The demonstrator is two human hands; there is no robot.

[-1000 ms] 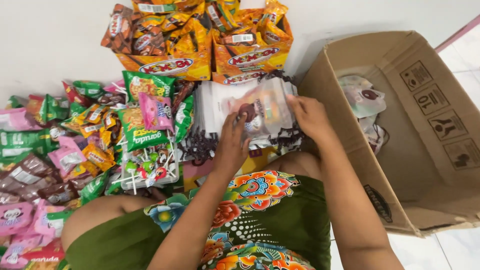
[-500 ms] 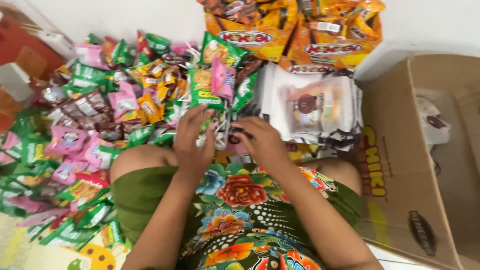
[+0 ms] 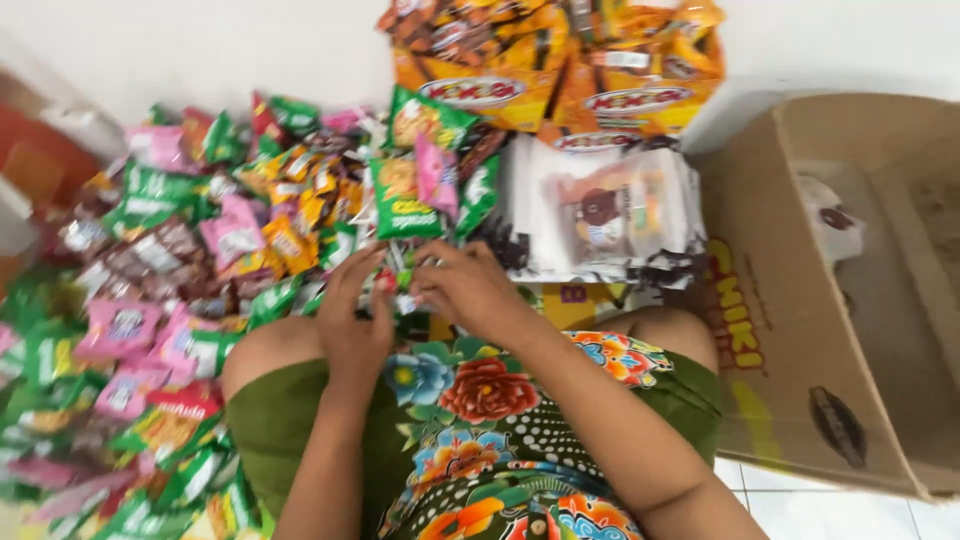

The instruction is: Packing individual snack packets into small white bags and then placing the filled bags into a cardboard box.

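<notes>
My left hand (image 3: 355, 315) and my right hand (image 3: 468, 290) meet just above my knees, over a small bunch of lollipops (image 3: 400, 277). Left fingers lie stretched against the sweets; the blur hides whether they grip. Right fingers curl around the lollipops from the right. Green snack packets (image 3: 405, 200) and a pink packet (image 3: 435, 170) stand right behind. To the right lies a stack of clear bags (image 3: 610, 210), the top one filled with snacks.
A wide heap of pink, green, brown and orange snack packets (image 3: 180, 260) covers the floor at left. Two orange display boxes (image 3: 560, 85) of sachets stand at the back. An open cardboard box (image 3: 790, 330) at right holds filled bags (image 3: 830, 215). My green flowered skirt fills the foreground.
Both hands left the clear bag on the stack and moved left and down to the lollipops, then drew closer together. The view swung left.
</notes>
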